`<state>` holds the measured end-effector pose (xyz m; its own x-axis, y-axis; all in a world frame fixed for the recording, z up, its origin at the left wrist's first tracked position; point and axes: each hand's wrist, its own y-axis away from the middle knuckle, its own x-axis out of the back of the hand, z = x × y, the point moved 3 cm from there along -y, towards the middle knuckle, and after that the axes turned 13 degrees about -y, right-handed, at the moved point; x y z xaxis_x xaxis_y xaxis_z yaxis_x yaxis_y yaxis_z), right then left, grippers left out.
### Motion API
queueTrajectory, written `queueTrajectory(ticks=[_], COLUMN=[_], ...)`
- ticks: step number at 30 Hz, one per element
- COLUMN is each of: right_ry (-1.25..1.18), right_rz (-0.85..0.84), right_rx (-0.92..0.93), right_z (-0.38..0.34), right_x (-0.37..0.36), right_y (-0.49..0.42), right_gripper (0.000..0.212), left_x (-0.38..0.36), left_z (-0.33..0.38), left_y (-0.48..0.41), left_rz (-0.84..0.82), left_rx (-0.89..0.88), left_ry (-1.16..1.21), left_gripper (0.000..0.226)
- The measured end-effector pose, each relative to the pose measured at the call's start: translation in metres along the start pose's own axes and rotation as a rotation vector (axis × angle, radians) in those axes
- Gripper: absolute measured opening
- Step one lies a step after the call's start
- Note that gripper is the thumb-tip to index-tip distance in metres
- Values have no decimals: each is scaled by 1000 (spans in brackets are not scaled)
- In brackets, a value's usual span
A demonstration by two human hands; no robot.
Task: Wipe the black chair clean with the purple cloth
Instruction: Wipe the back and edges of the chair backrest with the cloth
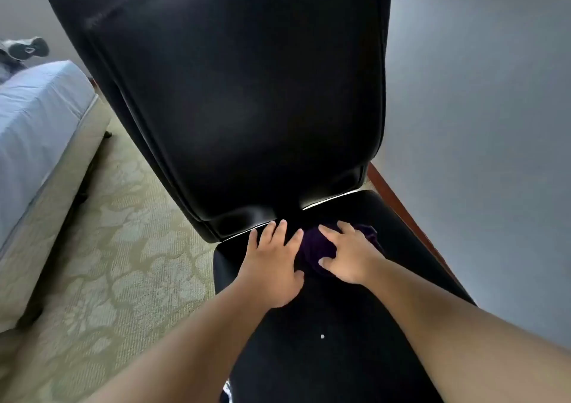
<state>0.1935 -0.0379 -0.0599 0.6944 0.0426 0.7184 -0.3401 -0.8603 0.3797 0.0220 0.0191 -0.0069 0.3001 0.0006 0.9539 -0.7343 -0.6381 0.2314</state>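
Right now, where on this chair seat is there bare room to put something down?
The near part of the seat, between the two forearms, is bare except for a small white speck. The back strip by the backrest is crowded: left hand, right hand and purple cloth.

one black chair [234, 99], one purple cloth [315, 248], two hands, one bed [34, 124], one white speck [322, 336]

I see the black chair [234, 99] backrest rising steeply just beyond the seat, blocking any forward reach. At the seat's rear, the left hand [275, 266] and right hand [346, 254] crowd the purple cloth [312, 248]. The seat's front lies open. A wall [479, 124] closes off the chair's right; carpet [123, 248] lies free on its left.
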Motion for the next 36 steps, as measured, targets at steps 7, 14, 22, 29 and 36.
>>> queueTrajectory(ticks=[7,14,22,29,36], right_ry=[174,-244,-547,-838,-955], right_rz=[-23,287,477,501,491], right_rx=[-49,5,187,360,466], right_z=[22,-4,-88,-170,-224], right_x=[-36,-8,34,87,117], right_y=[-39,-45,-13,11,35], right_gripper=[63,23,39,20,11], left_x=[-36,-30,48,177,223], left_z=[-9,-48,-85,-158,-250], left_y=[-19,-15,3,34,4], left_rz=[-38,-52,171,977,867], left_rx=[30,212,293,295,741], left_ry=[82,170,405,527,829], left_gripper=[80,82,72,22,88])
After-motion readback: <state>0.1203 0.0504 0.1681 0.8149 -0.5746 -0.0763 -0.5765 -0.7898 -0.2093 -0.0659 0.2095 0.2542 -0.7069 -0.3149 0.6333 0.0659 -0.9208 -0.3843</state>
